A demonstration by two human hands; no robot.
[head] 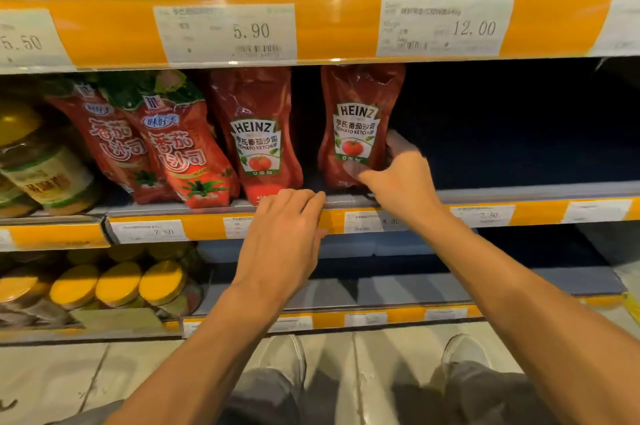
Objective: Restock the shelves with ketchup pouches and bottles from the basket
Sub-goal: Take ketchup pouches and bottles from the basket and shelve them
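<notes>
Your right hand [403,178] grips lower edge of right Heinz ketchup pouch [358,126], thumb on front, fingers behind; pouch upright on middle shelf [519,194]. Your left hand [282,241] rests flat on shelf's front rail, fingers straight, holding nothing. Second Heinz pouch [258,137] stands just left, apart; McCormick pouches [180,144] lean beside it.
</notes>
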